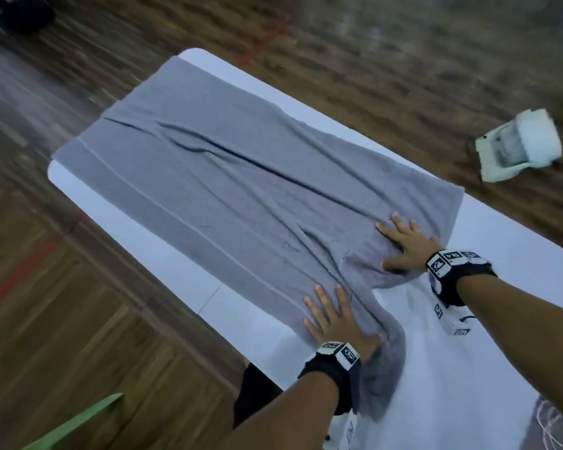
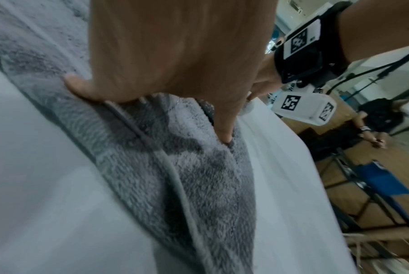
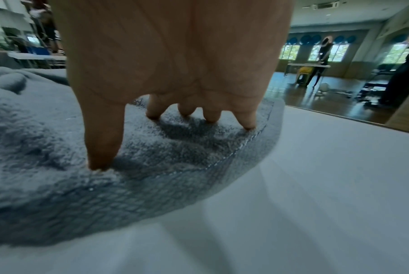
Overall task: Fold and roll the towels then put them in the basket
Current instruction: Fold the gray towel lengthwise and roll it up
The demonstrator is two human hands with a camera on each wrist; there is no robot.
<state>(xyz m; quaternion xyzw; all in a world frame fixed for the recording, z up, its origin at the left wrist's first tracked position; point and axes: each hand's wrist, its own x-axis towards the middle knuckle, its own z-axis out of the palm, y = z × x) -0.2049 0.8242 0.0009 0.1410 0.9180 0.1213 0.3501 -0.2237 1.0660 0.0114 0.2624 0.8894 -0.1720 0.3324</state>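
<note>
Grey towel [image 1: 241,186] spread lengthwise on white table [image 1: 501,368], long axis running straight away from the body toward the far rounded corner, near end bunched and partly folded over at the hem. Left hand [image 1: 333,323] flat on the near left part of the towel, fingers spread and straight, palm down, pressing rather than gripping; in the left wrist view the thumb [image 2: 81,89] pushed into the pile beside a raised hem ridge. Right hand [image 1: 407,245] likewise flat and splayed on the near right corner, just inside the stitched border, fingertips [image 3: 247,120] dug lightly into the terry. Both hands at the same short end, side by side, near each other, neither clearly nearer the far end. Probably smoothing or pinning the near edge ahead of a fold or roll; any roll would have to travel away along the long axis, so creases down the middle likely want flattening first. White basket [image 1: 517,147] on the wooden floor off the right, well apart from the table, closer to the right arm.
</note>
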